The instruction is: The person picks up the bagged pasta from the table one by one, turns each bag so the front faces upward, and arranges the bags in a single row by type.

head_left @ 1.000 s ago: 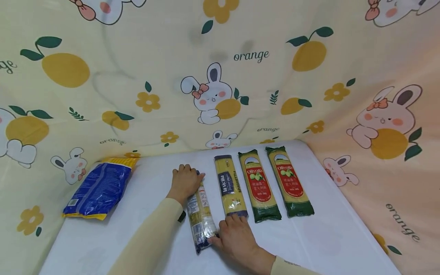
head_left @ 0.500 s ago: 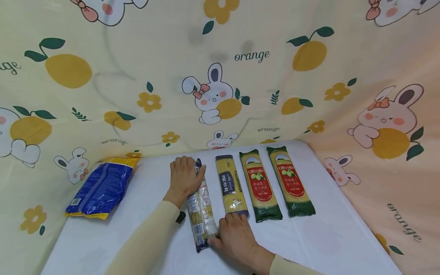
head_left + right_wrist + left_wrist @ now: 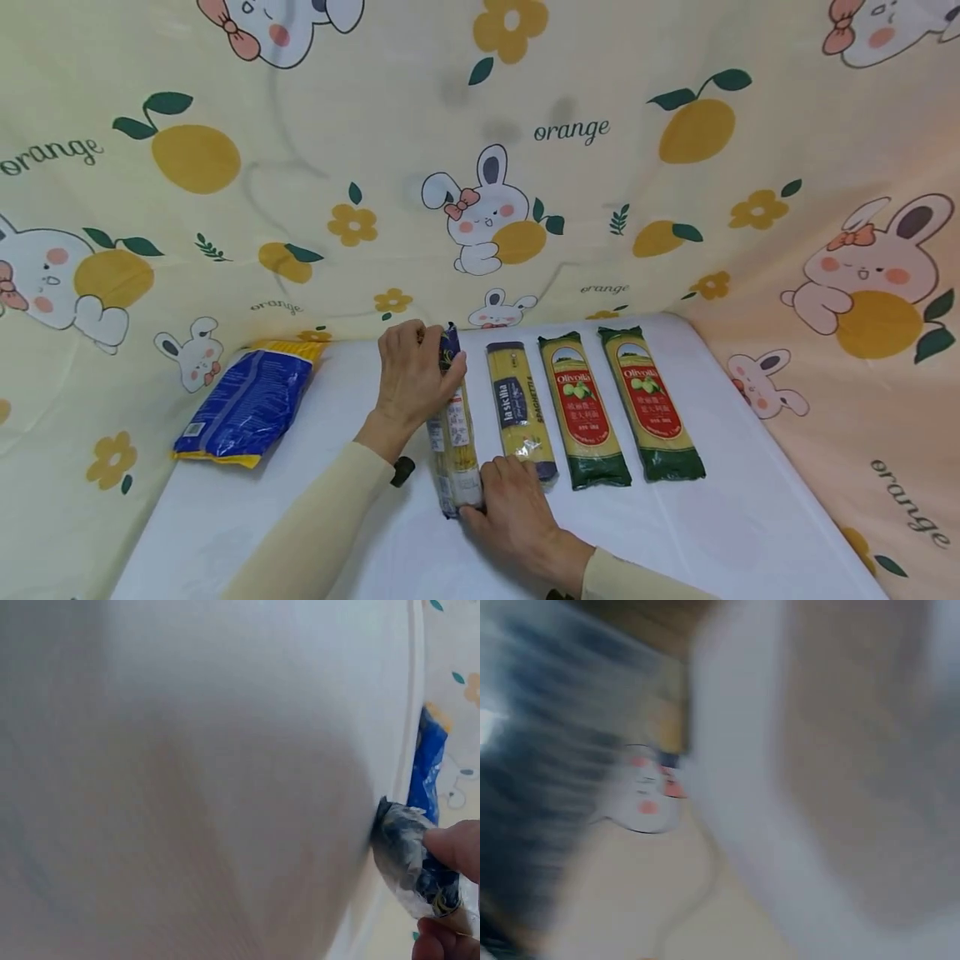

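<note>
In the head view, a clear-wrapped spaghetti packet (image 3: 454,433) with dark blue ends lies between both hands, its far end tipped up. My left hand (image 3: 416,379) grips it near that far end. At the near end, my right hand (image 3: 521,512) pinches the packet's corner; in the right wrist view the thumb (image 3: 457,847) and fingers close about the crumpled wrapper end (image 3: 405,851). Just right lies a La Sicilia spaghetti packet (image 3: 517,408), its near end close behind my right fingers. The left wrist view is blurred, with part of a packet (image 3: 547,765) at its left.
Two green-ended Olivoila pasta packets (image 3: 585,412) (image 3: 651,404) lie side by side to the right. A blue and yellow bag (image 3: 251,404) stands at the left of the white table (image 3: 750,533). A printed curtain (image 3: 375,125) hangs behind.
My left hand has moved up and away with the packet's far end, which has lifted and turned. The near end has shifted slightly away. My right hand stays at that end; the head view has shifted.
</note>
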Motion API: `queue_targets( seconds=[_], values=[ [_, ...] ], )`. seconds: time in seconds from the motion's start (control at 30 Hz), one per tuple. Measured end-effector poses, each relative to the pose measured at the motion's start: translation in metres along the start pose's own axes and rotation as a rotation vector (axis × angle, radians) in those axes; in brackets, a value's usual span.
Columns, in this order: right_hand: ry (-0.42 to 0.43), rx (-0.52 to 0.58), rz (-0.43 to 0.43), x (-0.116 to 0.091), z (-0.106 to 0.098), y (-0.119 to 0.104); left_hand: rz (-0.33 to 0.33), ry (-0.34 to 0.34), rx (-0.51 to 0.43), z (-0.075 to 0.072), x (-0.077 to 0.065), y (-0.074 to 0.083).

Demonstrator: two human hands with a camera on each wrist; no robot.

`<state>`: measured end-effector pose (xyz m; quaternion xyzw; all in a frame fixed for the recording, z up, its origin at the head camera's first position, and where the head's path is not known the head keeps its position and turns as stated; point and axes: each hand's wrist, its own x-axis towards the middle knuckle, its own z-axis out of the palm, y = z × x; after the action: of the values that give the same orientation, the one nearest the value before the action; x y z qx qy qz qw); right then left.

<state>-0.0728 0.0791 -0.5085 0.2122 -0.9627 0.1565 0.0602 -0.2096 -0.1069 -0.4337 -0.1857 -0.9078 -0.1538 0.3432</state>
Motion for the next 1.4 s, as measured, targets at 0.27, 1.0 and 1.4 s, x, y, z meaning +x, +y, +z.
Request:
queue_targets(
  seconds=[0.27,1.0,1.4],
  values=[
    [0.19,-0.265,-0.13,0.005,-0.005,-0.005,-0.323,-0.303,0.126,-0.044,0.02,0.018],
    [0.059,-0.196,-0.012,0.018,0.008,0.003,-0.126,-0.291,-0.042,-0.042,0.004,-0.016],
    [-0.045,-0.196,0.009,0.01,0.003,-0.007,-0.015,-0.25,0.132,0.002,-0.006,-0.026]
  ],
)
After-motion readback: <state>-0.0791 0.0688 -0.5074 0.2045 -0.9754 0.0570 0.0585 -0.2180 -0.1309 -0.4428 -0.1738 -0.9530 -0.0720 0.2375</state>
